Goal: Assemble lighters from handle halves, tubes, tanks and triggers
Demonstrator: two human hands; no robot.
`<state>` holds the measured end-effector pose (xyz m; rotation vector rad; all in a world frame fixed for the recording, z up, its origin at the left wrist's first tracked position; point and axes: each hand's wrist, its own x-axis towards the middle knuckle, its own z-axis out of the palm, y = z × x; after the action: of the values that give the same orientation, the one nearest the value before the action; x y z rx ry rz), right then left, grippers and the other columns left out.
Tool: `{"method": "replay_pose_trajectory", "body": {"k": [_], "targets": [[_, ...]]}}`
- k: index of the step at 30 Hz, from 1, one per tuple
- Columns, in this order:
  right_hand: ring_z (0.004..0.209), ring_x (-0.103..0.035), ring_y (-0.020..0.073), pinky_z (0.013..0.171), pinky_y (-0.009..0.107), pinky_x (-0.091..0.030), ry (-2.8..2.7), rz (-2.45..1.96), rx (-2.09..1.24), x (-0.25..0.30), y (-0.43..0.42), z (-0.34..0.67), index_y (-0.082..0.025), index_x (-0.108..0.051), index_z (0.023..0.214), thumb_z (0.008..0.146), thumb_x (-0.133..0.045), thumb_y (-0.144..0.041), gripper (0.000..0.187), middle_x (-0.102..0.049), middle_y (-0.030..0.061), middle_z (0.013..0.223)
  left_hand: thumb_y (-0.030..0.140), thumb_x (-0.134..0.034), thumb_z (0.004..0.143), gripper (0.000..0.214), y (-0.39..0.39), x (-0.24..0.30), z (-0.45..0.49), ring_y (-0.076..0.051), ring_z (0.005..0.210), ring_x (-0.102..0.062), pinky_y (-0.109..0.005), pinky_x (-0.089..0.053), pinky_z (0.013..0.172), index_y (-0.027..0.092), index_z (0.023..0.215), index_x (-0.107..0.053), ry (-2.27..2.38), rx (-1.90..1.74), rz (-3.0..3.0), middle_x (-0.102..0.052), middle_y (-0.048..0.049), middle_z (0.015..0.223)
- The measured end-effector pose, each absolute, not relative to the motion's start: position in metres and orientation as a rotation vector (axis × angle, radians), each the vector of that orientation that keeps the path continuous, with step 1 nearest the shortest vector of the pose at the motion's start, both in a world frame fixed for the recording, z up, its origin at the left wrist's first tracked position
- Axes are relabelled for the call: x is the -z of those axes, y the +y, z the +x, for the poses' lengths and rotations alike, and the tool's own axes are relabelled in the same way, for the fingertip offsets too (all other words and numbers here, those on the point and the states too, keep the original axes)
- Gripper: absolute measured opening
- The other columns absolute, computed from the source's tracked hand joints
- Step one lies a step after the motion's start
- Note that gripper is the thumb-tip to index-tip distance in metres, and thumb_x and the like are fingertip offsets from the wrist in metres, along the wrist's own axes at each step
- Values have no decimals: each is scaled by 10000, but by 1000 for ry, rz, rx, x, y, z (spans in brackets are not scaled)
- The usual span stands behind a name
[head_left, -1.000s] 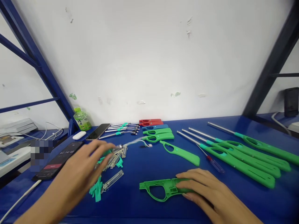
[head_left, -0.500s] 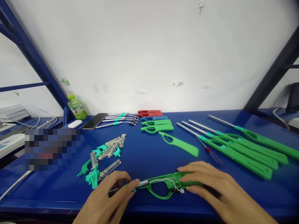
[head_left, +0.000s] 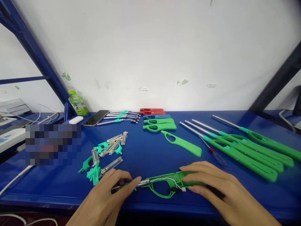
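- Both forearms reach in from the near edge of a blue bench (head_left: 145, 153), the hands palm-down and facing each other across one green shell.
- The left hand (head_left: 108, 195), at lower center-left, is drawn into a narrow pinch: thumb angled forward, fingers bent under, knuckles raised, gripping a metal tube (head_left: 144, 182).
- From those fingertips, the tube points right and meets the narrow end of the green shell (head_left: 178, 179); from where I stand, I cannot tell whether it is seated.
- The right hand (head_left: 218, 188) arches over the shell's broad end, its fingers lying along the far side and its thumb tucked at the near side, holding the piece steady between them.
- The shell lies hollow side up between the two hands, close to the bench's near edge, its looped guard toward the person.
- A thin white wire (head_left: 167, 179) curves along the shell to a small white connector (head_left: 183, 189), just beside the right thumb.
- Beyond the left hand, clear capsules (head_left: 111, 165) and teal pieces (head_left: 94, 173) lie scattered.
- Beyond the right hand rests a screwdriver (head_left: 217, 156), near a slanting row of green lighters (head_left: 246, 161).
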<state>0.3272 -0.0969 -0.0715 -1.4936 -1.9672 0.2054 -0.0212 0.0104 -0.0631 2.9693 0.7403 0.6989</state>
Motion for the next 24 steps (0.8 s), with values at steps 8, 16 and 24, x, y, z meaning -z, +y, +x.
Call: {"method": "replay_pose_trajectory", "body": {"k": [8, 16, 24], "targets": [[1251, -755, 215, 1069, 312, -634, -1952, -1490, -234, 74, -97, 328, -375, -824, 1187, 1089, -633, -444, 226, -802, 11, 1331, 41, -441, 897, 715, 7, 61, -21, -168, 964, -770, -235, -629, 862, 409, 1466, -667, 785, -797, 2916, -753, -42, 1179], [1245, -757, 197, 1070, 295, -631, -1957, -1519, -181, 70, -100, 324, -399, -798, 1250, 1083, -649, -439, 227, -793, -14, 1340, 57, -448, 949, 615, 11, 61, -19, -142, 900, -778, -174, -624, 831, 343, 1435, -694, 685, -856, 3033, -766, -45, 1117], [1097, -783, 209, 946, 347, -664, -2044, -1449, 30, 67, -98, 310, -369, -776, 1177, 1041, -730, -378, 144, -816, -20, 1211, 39, -425, 1018, 620, 12, 74, -16, -128, 1038, -748, -173, -603, 917, 350, 1516, -627, 698, -871, 2935, -714, -51, 1207]]}}
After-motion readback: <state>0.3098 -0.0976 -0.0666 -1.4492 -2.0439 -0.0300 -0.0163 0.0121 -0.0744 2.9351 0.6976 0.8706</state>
